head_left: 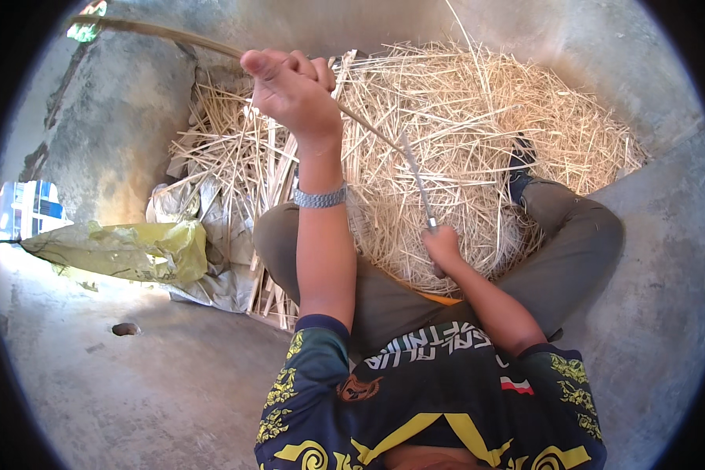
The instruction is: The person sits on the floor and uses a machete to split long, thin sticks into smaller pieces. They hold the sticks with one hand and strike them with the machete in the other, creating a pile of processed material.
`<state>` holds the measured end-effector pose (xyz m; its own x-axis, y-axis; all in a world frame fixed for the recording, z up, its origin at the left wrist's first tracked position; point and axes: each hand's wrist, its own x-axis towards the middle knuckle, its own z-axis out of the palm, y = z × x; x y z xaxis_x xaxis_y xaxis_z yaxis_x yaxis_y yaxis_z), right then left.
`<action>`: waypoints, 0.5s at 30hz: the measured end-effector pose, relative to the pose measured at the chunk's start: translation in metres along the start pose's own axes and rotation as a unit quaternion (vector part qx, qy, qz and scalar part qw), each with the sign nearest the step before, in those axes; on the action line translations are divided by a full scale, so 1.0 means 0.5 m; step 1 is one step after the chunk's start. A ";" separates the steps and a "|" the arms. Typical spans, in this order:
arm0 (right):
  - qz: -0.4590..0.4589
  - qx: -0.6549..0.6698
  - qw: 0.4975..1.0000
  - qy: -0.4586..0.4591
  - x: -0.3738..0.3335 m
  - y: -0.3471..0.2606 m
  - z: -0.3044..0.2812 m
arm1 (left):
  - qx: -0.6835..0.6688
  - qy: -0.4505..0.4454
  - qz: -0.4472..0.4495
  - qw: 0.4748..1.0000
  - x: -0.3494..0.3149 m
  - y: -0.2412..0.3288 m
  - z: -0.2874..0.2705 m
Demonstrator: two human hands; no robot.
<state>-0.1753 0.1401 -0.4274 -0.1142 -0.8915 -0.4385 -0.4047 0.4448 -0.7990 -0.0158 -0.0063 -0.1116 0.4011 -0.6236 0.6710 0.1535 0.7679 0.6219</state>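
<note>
Left hand fisted round one long bamboo strip; right hand clenched on one knife; one straw heap beyond.

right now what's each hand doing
Left hand: closed on a long thin bamboo strip.
Right hand: closed on a knife.

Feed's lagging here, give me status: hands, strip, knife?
Left hand shut on bamboo strip, raised. Right hand shut on knife, blade against strip. Shavings pile ahead.
</note>
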 end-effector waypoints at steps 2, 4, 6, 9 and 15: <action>-0.023 0.023 0.999 0.040 -0.024 -0.055 -0.016 | 0.020 0.007 -0.003 1.000 -0.004 0.000 -0.015; -0.085 0.045 0.994 0.049 -0.038 -0.101 -0.040 | 0.001 -0.012 0.002 1.000 0.002 -0.001 -0.019; -0.145 0.114 0.981 0.059 -0.068 -0.160 -0.060 | -0.015 -0.022 -0.001 1.000 0.006 -0.006 -0.023; -0.207 0.182 0.959 0.062 -0.054 -0.150 -0.032 | -0.023 -0.017 -0.008 1.000 0.007 -0.004 -0.016; 0.021 -0.025 0.999 0.026 0.022 -0.003 -0.021 | 0.054 0.034 0.043 0.997 -0.003 0.139 0.011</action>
<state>-0.1857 0.1290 -0.4267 -0.1779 -0.8762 -0.4480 -0.4431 0.4778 -0.7585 -0.0105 0.0472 -0.0669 0.4691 -0.5418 0.6974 0.0183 0.7955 0.6057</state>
